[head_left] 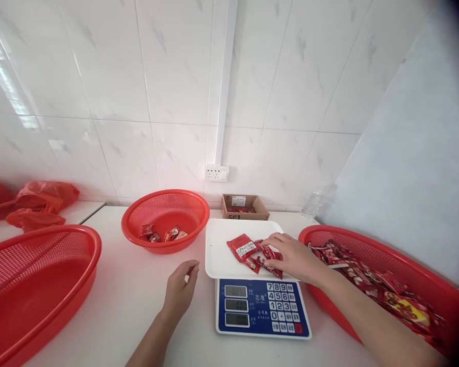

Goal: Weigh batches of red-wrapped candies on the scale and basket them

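A digital scale (263,309) with a blue keypad panel stands before me, its white pan (217,250) behind the panel. Several small red snack packets (243,247) lie on the pan. My right hand (290,256) reaches over the pan from the right, thumb and fingers closed around some of these packets. My left hand (180,286) hovers left of the scale over the table, fingers curled and fingertips drawn together with nothing visible in them. To the right, a red basket (317,306) is heaped with similar red packets.
At the back left, a round red basket (164,200) contains several small packets. A larger red basket (42,331) stands at the left front. Behind the scale sits a cardboard box (245,216). Red plastic bags (48,196) lie far left; a clear plastic container (312,204) rests by the wall.
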The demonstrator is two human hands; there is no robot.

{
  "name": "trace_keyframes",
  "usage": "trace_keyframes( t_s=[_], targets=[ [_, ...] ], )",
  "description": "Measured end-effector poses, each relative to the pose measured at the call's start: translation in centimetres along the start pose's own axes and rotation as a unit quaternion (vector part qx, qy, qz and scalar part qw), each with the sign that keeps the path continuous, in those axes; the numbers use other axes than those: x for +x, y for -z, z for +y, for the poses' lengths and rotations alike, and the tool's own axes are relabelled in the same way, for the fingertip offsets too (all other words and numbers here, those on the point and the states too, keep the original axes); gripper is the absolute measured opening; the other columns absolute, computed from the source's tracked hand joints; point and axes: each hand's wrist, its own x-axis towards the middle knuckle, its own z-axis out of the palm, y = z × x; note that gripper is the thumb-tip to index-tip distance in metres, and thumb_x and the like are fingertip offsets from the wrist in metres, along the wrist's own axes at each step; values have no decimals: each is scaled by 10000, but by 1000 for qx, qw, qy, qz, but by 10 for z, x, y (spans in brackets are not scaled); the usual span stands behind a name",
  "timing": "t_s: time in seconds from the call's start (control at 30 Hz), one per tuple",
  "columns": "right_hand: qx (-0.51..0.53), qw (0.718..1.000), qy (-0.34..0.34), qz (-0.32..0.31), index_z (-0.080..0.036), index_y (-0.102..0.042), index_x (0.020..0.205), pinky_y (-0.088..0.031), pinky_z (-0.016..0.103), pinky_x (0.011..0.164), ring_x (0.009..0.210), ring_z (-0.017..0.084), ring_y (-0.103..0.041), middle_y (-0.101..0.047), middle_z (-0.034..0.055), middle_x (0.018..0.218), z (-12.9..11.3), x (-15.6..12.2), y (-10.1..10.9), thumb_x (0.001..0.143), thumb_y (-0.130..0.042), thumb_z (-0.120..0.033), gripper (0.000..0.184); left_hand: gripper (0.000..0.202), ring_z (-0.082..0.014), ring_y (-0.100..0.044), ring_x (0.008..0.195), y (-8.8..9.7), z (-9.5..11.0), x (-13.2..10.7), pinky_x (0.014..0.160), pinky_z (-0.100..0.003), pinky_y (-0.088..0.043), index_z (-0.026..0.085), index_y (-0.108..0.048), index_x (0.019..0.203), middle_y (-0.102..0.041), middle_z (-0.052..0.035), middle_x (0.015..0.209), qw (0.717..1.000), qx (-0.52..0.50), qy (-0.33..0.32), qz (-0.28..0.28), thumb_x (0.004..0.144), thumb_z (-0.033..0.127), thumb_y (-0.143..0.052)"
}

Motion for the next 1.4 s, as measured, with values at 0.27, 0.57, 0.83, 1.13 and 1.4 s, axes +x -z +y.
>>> trace_keyframes(
  t_s=[0.27,0.57,0.83,1.13,1.4],
  targets=[
    [-37,999,-11,21,-270,-519,1228,-409,369,876,1085,238,-492,-526,66,1208,7,7,-17,794,-534,-379,448,249,-159,-641,739,0,1,1,650,-268,-526,203,-626,907,-691,-47,847,1000,1,6,-3,859,370,-447],
    [78,990,-68,91,-238,-426,1306,-399,317,934,1103,168,-523,-547,74,1219,13,6,-12,859,-309,-138,472,257,-156,-640,713,0,2,0,626,-262,-526,203,-634,894,-691,-45,833,1000,0,3,7,855,383,-454],
    [130,985,-83,83,-256,-486,1197,-458,330,859,1020,192,-597,-638,45,1121,3,9,-16,833,-410,-190,378,251,-162,-646,710,2,4,1,607,-262,-530,207,-638,882,-696,-47,825,1000,2,0,18,848,381,-460],
    [78,967,-68,235,-221,-605,1054,-458,384,903,1043,227,-581,-649,62,1101,2,-22,0,835,-400,-311,313,242,-167,-652,730,2,3,1,599,-260,-530,205,-637,886,-701,-48,834,1000,14,-6,20,847,370,-464],
    [119,921,-183,323,-230,-613,1009,-508,380,820,967,244,-623,-672,66,1054,11,-84,-38,832,-419,-502,378,231,-159,-654,745,2,5,1,667,-270,-541,198,-635,899,-701,-44,834,1000,5,-4,31,845,356,-475]
  ],
)
